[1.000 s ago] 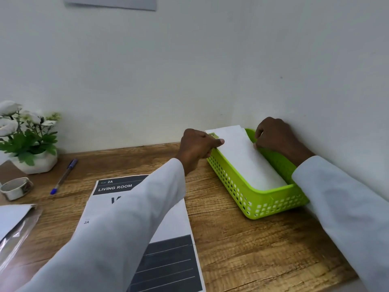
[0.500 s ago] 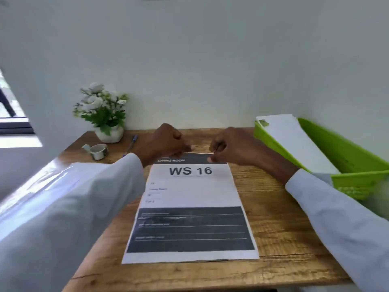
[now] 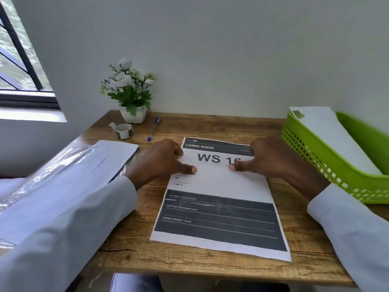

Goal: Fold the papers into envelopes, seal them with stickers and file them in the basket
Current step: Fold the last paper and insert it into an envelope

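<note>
Wooden worktop against white wall, window at 10 o'clock; sheet centred, reads "2A LIVING ROOM", "WS 16", "1 of 3"; left hand and right hand rest on its top, grip curled, clamping nothing; basket at 3 o'clock holds envelope.

Wooden desk (printed sheet, basket, pen).

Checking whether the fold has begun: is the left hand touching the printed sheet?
Touching. In the head view the left hand lies over the printed sheet's left edge, thumb tip pressed on the white area.
</note>
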`<state>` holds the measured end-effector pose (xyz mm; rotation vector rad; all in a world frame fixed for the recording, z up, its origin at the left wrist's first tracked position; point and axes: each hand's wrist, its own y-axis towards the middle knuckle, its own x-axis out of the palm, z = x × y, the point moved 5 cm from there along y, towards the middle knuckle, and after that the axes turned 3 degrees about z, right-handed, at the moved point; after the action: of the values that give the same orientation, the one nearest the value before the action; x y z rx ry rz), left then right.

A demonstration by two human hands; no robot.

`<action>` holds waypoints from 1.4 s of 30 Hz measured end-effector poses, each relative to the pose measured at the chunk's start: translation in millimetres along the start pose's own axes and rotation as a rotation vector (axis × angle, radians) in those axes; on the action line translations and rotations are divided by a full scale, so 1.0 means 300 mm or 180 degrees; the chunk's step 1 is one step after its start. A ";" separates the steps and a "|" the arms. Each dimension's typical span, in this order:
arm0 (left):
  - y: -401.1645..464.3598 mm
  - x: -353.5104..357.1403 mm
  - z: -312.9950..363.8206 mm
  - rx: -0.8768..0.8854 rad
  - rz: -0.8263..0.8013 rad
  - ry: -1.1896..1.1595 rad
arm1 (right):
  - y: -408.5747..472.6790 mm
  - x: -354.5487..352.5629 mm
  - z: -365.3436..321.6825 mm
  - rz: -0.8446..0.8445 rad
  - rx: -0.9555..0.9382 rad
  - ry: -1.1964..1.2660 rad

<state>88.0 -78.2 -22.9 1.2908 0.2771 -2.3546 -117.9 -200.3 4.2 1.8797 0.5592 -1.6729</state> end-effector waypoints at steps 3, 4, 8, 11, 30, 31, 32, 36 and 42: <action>-0.004 0.029 0.005 -0.0288 0.0052 -0.1022 | -0.010 0.005 -0.027 0.0073 -0.0029 0.0087; -0.006 0.035 0.001 -0.0383 0.0080 -0.1291 | -0.011 0.007 -0.034 0.0079 -0.0029 0.0092; -0.012 0.038 -0.026 -0.0914 0.0026 -0.2820 | -0.010 0.012 -0.039 0.0095 -0.0010 0.0165; -0.016 0.033 -0.023 -0.1096 -0.0138 -0.3529 | -0.007 0.017 -0.037 0.0158 -0.0026 0.0235; 0.006 0.063 -0.036 -0.0869 -0.0447 -0.3426 | 0.058 0.090 0.037 0.0559 0.0208 0.1347; 0.009 0.062 -0.042 -0.0859 -0.0390 -0.3525 | 0.062 0.093 0.053 0.0631 0.0317 0.1583; 0.010 0.060 -0.046 -0.0839 -0.0337 -0.3628 | 0.064 0.097 0.068 0.0685 0.0446 0.1865; 0.025 0.052 -0.044 -0.0646 -0.0250 -0.3987 | 0.071 0.136 0.102 0.0292 0.0871 0.3971; 0.043 0.038 -0.050 -0.0571 -0.0192 -0.4019 | 0.071 0.148 0.095 -0.0334 0.1033 0.5121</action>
<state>99.9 -87.2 -40.2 -0.4029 0.0971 -2.6031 -119.8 -237.6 -38.9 3.1828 0.9469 0.1156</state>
